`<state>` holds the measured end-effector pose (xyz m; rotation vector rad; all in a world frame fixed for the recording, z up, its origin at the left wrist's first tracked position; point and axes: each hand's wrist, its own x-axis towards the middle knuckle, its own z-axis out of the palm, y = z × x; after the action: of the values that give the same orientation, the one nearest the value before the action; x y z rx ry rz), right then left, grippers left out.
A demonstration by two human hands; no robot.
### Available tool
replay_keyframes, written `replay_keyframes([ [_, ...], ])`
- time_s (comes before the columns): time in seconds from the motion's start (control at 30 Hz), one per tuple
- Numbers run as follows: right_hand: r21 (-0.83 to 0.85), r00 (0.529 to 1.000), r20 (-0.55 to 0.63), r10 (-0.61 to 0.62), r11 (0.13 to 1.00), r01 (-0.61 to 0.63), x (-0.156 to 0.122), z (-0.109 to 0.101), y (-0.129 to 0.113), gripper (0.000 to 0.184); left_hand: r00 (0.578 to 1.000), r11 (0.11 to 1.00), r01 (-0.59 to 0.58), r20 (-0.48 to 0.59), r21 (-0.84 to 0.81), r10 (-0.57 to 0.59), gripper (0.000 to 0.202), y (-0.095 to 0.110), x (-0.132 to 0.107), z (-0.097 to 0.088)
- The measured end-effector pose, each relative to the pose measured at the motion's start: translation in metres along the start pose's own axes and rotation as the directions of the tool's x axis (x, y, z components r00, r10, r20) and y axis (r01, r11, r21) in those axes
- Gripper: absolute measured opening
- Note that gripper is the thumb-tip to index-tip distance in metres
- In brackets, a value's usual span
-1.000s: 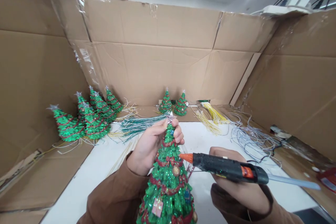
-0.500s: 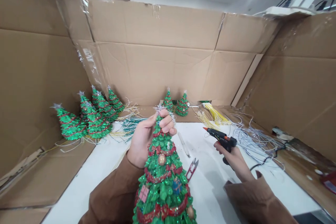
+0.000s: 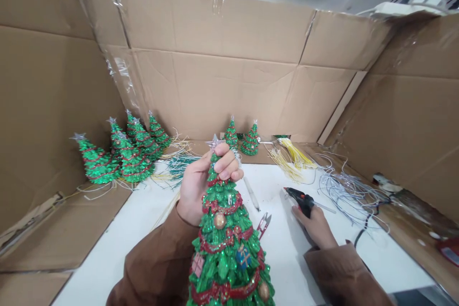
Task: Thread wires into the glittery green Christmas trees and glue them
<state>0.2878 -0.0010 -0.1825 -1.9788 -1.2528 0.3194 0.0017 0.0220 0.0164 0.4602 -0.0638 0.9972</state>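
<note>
1. A glittery green Christmas tree ornament (image 3: 225,244), wound with red garland and hung with gold balls and small gift boxes, stands near the viewer, its base cut off by the bottom edge. It is the landmark for all places below.
2. The left hand (image 3: 197,184) is at the tree's top, fingers curled and clamped around the narrow tip, just under a clear star (image 3: 215,142).
3. The right hand (image 3: 317,227), to the right of the tree and well apart from it, has its fingers wrapped around the handle of a black glue gun (image 3: 303,201). The gun's orange nozzle points away and leftward; whether it touches the white table (image 3: 276,272) I cannot tell.
4. Just right of the tree lie red-handled snips (image 3: 264,224), and beyond them a slim white tube (image 3: 252,194).
5. Behind the tree, to the left, is a cluster of similar trees (image 3: 134,167); two more trees (image 3: 250,142) stand directly behind.
6. Behind and to the right are yellow wires (image 3: 296,155) and a pale wire tangle (image 3: 340,191).
</note>
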Motion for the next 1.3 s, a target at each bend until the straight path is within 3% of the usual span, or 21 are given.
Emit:
replay_keyframes([
  [0.1, -0.165, 0.998, -0.027, 0.057, 0.984, -0.060, -0.018, -0.007, -0.003, 0.046, 1.000, 1.000, 0.002, -0.008, 0.008, -0.002, 0.029, 0.000, -0.001, 0.001],
  [0.17, -0.253, 0.998, 0.018, 0.063, 0.966, -0.056, -0.039, -0.019, -0.013, 0.045, 1.000, 1.000, 0.004, -0.008, 0.007, -0.004, 0.028, 0.000, -0.001, 0.001],
  [0.2, -0.322, 0.989, 0.142, 0.042, 0.947, 0.006, -0.051, -0.028, -0.022, 0.047, 1.000, 1.000, 0.005, -0.005, 0.008, -0.005, 0.028, 0.000, -0.001, 0.001],
  [0.27, -0.280, 0.963, 0.253, -0.091, 0.946, 0.163, -0.075, -0.050, -0.050, 0.050, 1.000, 1.000, 0.010, 0.003, 0.018, -0.010, 0.029, 0.000, -0.001, 0.000],
  [0.3, -0.203, 0.935, 0.298, -0.193, 0.944, 0.260, -0.085, -0.061, -0.069, 0.049, 1.000, 1.000, 0.015, 0.010, 0.026, -0.015, 0.030, -0.001, -0.001, 0.000],
  [0.37, 0.036, 0.811, 0.354, -0.465, 0.874, 0.485, -0.098, -0.079, -0.110, 0.045, 0.999, 0.999, 0.025, 0.031, 0.047, -0.026, 0.031, -0.003, 0.000, -0.001],
  [0.47, 0.278, 0.670, 0.116, -0.733, 0.672, 0.687, -0.101, -0.088, -0.162, 0.045, 0.997, 0.996, 0.040, 0.059, 0.080, -0.044, 0.033, -0.009, 0.001, -0.002],
  [0.57, 0.413, 0.555, -0.079, -0.828, 0.480, 0.774, -0.094, -0.079, -0.188, 0.040, 0.995, 0.995, 0.058, 0.080, 0.083, -0.065, 0.034, -0.014, 0.001, -0.002],
  [0.63, 0.442, 0.503, -0.136, -0.854, 0.402, 0.802, -0.089, -0.072, -0.196, 0.034, 0.994, 0.995, 0.068, 0.082, 0.077, -0.074, 0.035, -0.016, 0.000, -0.001],
  [0.77, 0.468, 0.468, -0.204, -0.860, 0.335, 0.818, -0.084, -0.065, -0.204, 0.026, 0.993, 0.993, 0.081, 0.078, 0.081, -0.087, 0.038, -0.017, -0.002, 0.000],
  [1.0, 0.336, 0.371, -0.262, -0.891, 0.277, 0.900, -0.081, -0.066, -0.201, 0.026, 0.995, 0.993, 0.081, 0.042, 0.090, -0.085, 0.045, -0.018, 0.001, -0.004],
  [1.3, 0.285, 0.298, -0.271, -0.915, 0.220, 0.933, -0.080, -0.066, -0.199, 0.028, 0.995, 0.991, 0.092, 0.021, 0.097, -0.095, 0.047, -0.020, 0.001, -0.005],
])
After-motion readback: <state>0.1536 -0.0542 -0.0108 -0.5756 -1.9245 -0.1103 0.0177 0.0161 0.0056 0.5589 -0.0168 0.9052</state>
